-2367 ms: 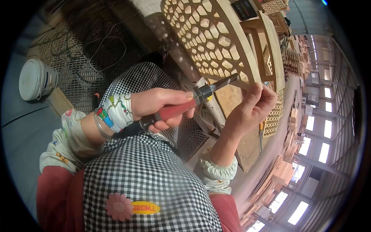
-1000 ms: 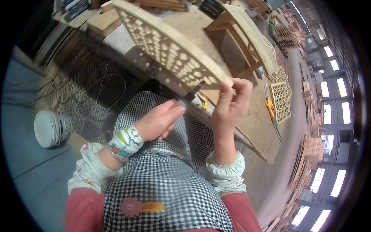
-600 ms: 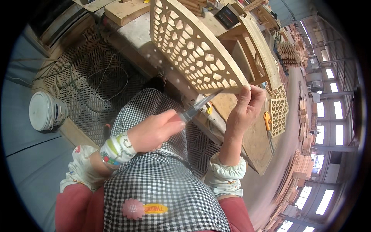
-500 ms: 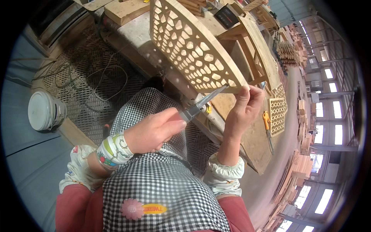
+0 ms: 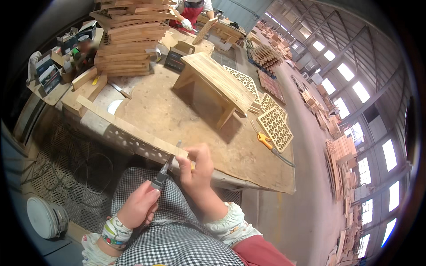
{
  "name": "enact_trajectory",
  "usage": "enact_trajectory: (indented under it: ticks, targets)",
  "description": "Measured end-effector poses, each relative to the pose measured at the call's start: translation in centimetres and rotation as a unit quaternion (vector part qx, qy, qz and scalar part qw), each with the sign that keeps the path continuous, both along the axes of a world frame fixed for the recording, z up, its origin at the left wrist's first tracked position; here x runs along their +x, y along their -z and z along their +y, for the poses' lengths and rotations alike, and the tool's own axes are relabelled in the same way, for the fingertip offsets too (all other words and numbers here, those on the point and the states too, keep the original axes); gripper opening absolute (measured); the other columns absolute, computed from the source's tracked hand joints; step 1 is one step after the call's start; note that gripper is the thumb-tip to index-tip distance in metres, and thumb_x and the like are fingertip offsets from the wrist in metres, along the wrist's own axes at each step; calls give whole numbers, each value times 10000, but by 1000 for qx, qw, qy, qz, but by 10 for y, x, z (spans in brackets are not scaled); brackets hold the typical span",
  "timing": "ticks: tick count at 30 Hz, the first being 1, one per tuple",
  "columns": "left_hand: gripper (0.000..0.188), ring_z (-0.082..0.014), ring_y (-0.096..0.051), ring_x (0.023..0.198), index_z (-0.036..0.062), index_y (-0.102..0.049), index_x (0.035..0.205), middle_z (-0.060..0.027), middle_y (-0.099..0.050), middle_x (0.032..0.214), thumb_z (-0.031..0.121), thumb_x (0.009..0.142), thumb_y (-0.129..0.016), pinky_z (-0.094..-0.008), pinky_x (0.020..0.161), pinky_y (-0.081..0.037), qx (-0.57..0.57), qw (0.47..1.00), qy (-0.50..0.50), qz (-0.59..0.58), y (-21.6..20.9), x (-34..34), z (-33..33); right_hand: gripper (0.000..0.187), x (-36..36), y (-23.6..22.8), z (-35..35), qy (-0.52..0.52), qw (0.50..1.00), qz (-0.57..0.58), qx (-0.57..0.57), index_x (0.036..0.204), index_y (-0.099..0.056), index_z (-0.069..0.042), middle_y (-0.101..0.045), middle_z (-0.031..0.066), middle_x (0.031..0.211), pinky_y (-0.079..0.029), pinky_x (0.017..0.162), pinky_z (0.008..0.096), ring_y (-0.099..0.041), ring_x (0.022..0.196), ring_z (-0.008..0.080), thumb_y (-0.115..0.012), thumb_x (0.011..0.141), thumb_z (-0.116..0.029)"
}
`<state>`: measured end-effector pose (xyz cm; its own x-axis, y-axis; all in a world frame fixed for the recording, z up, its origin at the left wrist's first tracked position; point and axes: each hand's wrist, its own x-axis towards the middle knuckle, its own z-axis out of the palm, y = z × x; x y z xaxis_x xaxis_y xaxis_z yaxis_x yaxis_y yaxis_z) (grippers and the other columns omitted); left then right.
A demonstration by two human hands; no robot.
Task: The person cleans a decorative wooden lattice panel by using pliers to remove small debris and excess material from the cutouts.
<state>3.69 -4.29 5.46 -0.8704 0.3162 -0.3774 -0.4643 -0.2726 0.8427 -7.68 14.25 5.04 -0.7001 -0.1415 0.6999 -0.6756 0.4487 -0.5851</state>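
My left hand (image 5: pixel 138 205) is closed around the grey handle of a knife (image 5: pixel 159 179). The blade points up and away, and its tip lies against the near right end of a long wooden panel (image 5: pixel 129 131). My right hand (image 5: pixel 198 170) grips that same end between thumb and fingers. The panel stands on edge along the front of the workbench (image 5: pixel 195 146), its plain pale edge facing up. Only a sliver of its face, pierced with holes, is visible below that edge.
A small wooden bench (image 5: pixel 217 82) stands mid-table. Honeycomb panels (image 5: pixel 275 128) and an orange-handled tool (image 5: pixel 265 140) lie to its right. Stacked boards (image 5: pixel 124 44) rise at the back left. A lidded white bucket (image 5: pixel 41 217) is on the floor. A person (image 5: pixel 193 11) works beyond.
My view has lifted, bringing more of the workbench in. The panel has tipped so that its edge faces up instead of its pierced face. Both hands keep their grips.
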Motion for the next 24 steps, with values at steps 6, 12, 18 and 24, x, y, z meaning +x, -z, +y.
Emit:
enact_trajectory:
  ticks: [6,12,18,24]
  targets:
    - [252,-97,-490,491,72,-499,1120,-32,-543,706,314,1100,-429,-255,433,-434,81,996,33,-33,4,-3,-5,265,3,2,-3,3,1000,-2,0,977,-590,-5,-590,150,873,-507,650,397,-616,750,327,-764,935,-201]
    - [259,-101,-495,494,68,-496,1129,-35,-550,712,316,1102,-427,-258,438,-440,86,995,36,-36,3,-4,-4,273,-3,3,-4,13,1000,-2,-3,979,-588,-6,-592,150,869,-505,648,402,-615,746,332,-760,939,-214]
    - [230,-77,-490,474,72,-492,1052,-18,-549,699,297,1094,-461,-234,414,-414,13,1000,0,2,2,-11,5,274,0,2,-3,15,1000,4,3,979,-588,-6,-592,151,873,-499,641,410,-612,740,340,-765,929,-210]
    - [221,-76,-491,474,73,-497,1020,-12,-537,685,284,1085,-483,-236,415,-409,-26,1000,-9,4,-5,1,2,274,6,0,-4,3,999,20,33,1002,-594,-18,-600,152,887,-505,654,410,-614,763,345,-782,907,-193]
